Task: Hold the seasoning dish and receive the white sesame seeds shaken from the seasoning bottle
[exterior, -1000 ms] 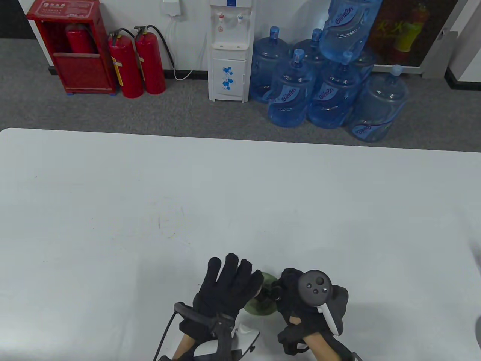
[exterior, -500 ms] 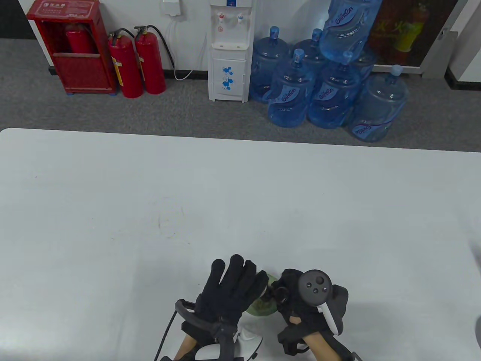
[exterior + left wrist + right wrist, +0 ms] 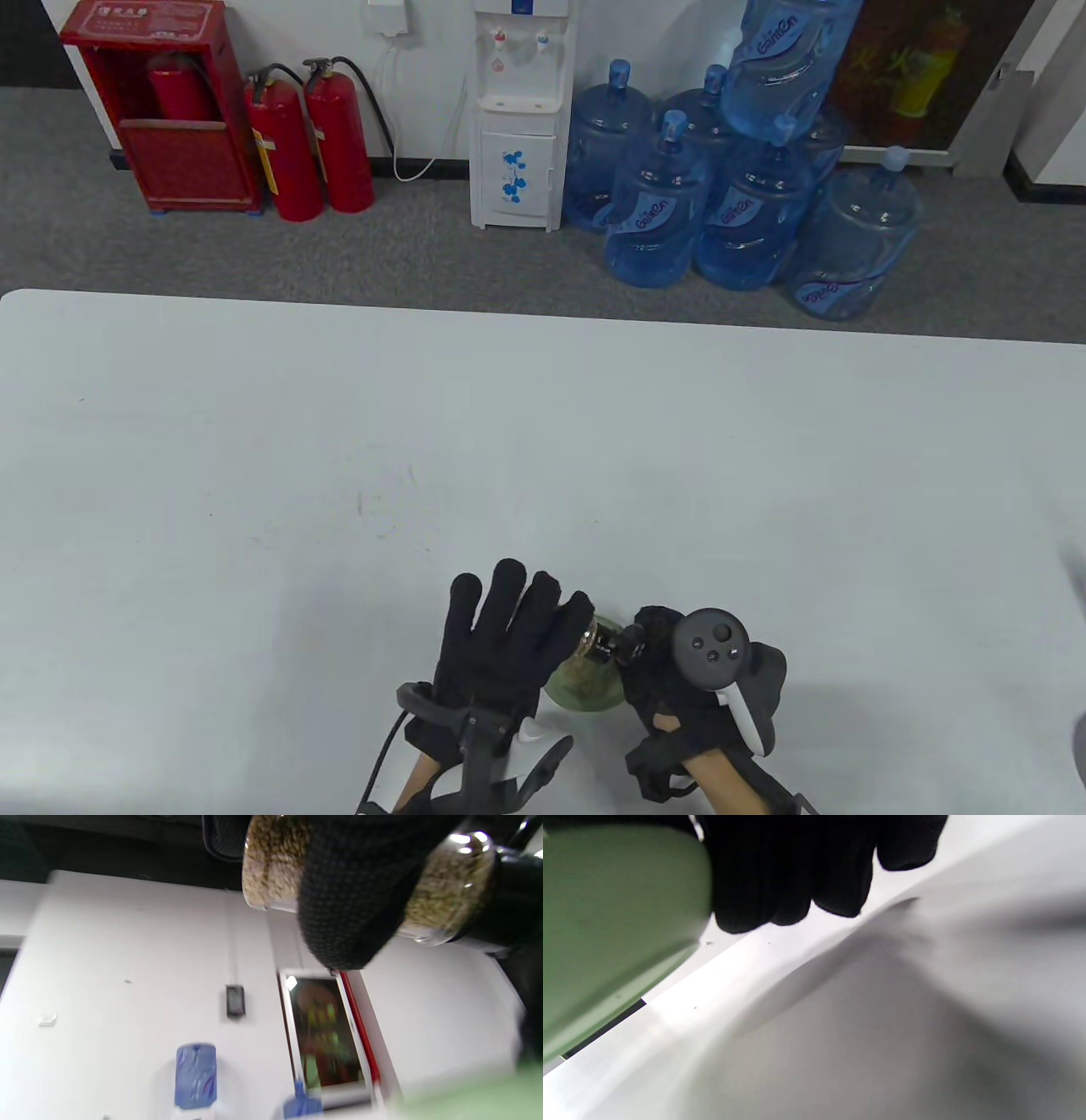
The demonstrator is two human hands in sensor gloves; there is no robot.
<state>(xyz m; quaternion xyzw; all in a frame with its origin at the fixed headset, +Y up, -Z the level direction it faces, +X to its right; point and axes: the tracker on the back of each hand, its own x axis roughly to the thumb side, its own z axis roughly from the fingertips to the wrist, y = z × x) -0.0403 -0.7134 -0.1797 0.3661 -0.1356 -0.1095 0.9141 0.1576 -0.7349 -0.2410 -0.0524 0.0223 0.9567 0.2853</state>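
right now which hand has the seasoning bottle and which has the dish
The left hand grips the seasoning bottle, tipped sideways with its black cap toward the right hand. That right hand holds the green seasoning dish below it.

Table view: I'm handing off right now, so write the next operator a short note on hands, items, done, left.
Left hand: grips the seasoning bottle, tipped over the dish, fingers spread; the bottle holds plenty of seeds.
Right hand: holds the green dish by its rim, near the table's front edge.
Done: bottle and dish are brought together.
Left: shake the seeds in. Whether any have landed yet cannot be told, since the dish's inside is mostly hidden. Then set both down.
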